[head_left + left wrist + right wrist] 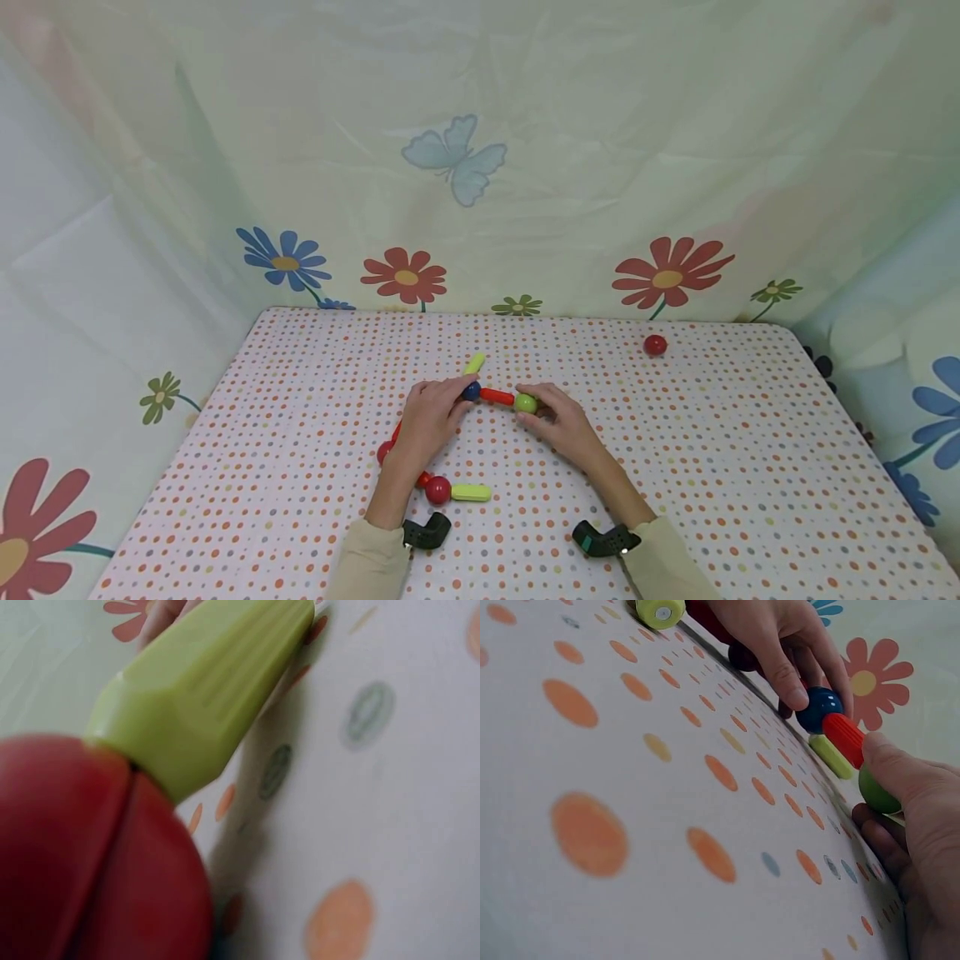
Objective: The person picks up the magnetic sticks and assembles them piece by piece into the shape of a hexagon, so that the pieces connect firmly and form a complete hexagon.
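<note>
A chain of toy pieces lies at the table's middle: a yellow-green rod (474, 363), a blue ball (471, 390), a red rod (497, 397) and a green ball (526, 403). My left hand (459, 398) pinches the blue ball (819, 709) between thumb and fingers. My right hand (531, 414) grips the green ball (876, 793), with its thumb by the red rod (844, 739). The right wrist view shows the left hand (780, 645) reaching in from above and the right hand (922, 825) at the lower right.
A red ball (438, 490) joined to a yellow-green rod (471, 492) lies by my left wrist and fills the left wrist view (90, 855). Another red ball (384, 452) shows beside the left hand. A loose red ball (655, 345) rests at the back right. Flowered cloth walls surround the dotted table (712, 467).
</note>
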Available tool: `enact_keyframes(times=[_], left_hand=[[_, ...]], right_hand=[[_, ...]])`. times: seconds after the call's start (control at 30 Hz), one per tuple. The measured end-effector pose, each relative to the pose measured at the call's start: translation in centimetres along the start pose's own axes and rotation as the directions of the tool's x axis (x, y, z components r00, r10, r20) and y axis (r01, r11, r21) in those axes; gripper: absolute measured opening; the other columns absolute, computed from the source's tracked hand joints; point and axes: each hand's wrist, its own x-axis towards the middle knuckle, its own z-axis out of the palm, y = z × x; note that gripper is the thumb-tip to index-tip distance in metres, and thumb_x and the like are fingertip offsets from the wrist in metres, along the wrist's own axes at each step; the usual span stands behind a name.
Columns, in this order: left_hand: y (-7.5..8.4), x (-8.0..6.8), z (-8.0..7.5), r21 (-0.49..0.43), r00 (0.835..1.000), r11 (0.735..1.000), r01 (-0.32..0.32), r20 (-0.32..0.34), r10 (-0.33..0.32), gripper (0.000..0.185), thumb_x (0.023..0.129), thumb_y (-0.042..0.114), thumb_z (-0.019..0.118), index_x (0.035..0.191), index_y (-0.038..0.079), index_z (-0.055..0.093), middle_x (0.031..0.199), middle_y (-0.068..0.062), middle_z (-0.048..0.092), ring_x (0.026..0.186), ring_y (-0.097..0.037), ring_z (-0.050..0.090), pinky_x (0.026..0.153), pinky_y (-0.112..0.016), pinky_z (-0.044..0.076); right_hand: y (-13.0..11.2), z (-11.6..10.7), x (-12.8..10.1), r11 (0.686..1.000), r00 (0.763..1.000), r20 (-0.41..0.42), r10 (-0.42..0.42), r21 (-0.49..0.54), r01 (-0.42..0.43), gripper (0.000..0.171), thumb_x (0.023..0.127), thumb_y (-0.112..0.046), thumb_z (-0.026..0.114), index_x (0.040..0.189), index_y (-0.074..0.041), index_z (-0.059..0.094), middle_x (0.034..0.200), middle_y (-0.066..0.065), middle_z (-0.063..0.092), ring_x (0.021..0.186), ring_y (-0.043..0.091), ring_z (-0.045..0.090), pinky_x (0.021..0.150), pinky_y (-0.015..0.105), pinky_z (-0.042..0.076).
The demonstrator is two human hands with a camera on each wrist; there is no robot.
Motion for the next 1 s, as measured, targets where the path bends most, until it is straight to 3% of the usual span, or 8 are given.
enact_keyframes(times=[0.6,1.0], left_hand=[[0.00,0.13,0.14,0.024,1.000,1.000,0.009,0.015,-0.009,0.049,0.093,0.031,0.065,0.139,0.027,0.052,0.132,0.003,0.064,0.118,-0.020,0.060,0.106,-0.044,0.041],[-0.17,0.26,0.34,-0.011,1.000,1.000,0.024,-0.006,-0.024,0.050,0.087,0.036,0.071,0.134,0.028,0.056,0.129,0.003,0.065,0.118,-0.018,0.062,0.105,-0.044,0.042]], right_hand=[[-0.13,0.03,0.03,1.000,1.000,-0.006,-0.026,-0.011,0.026,0.045,0.085,-0.016,0.074,0.127,-0.007,0.061,0.113,0.008,0.064,0.090,0.008,0.058,0.077,0.021,0.055],[-0.26,0.01,0.04,1.000,1.000,0.004,0.026,-0.004,-0.026,0.047,0.084,-0.015,0.075,0.128,-0.006,0.059,0.117,0.010,0.064,0.092,0.013,0.063,0.079,0.022,0.056]])
